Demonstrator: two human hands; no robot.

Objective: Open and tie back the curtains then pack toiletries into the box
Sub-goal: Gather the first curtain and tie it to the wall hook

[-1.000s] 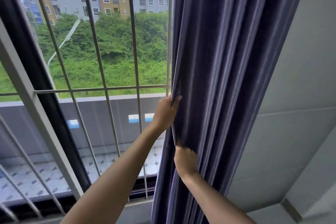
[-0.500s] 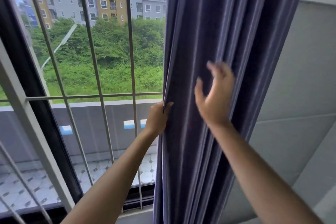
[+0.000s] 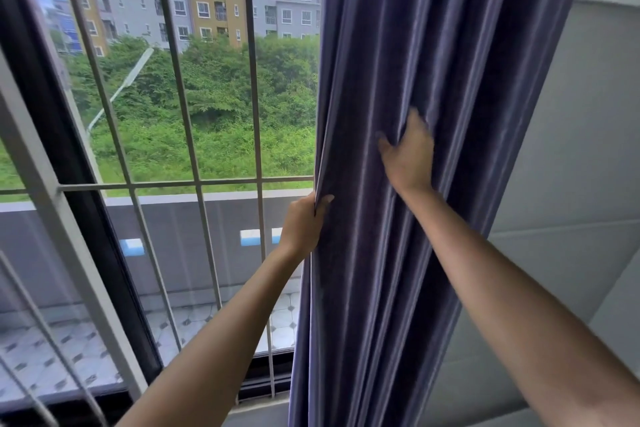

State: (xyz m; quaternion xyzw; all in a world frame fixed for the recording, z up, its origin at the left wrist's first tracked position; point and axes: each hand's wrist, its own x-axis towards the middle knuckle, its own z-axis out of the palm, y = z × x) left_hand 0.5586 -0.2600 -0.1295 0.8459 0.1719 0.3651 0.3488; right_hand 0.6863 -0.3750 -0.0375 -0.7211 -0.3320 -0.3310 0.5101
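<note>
1. Curtain (image 3: 433,45) – soft pleated fabric, likely light and limp; it should bunch easily. Best hold is round the gathered folds, not one pleat.
2. Left hand (image 3: 304,225) – fingers curled round the curtain's window-side edge, thumb over the front.
3. Right hand (image 3: 408,156) – higher and further right of the left, fingers dug into mid folds; blurred, appears to be clutching fabric.
4. Window bars (image 3: 194,163) to the left of the left hand.

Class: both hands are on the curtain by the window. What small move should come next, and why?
Probably sweep the right hand around the folds toward the left hand, bunching the curtain. It hangs gathered but loose, the left hand only pinches its edge, and no tie-back is in view.
</note>
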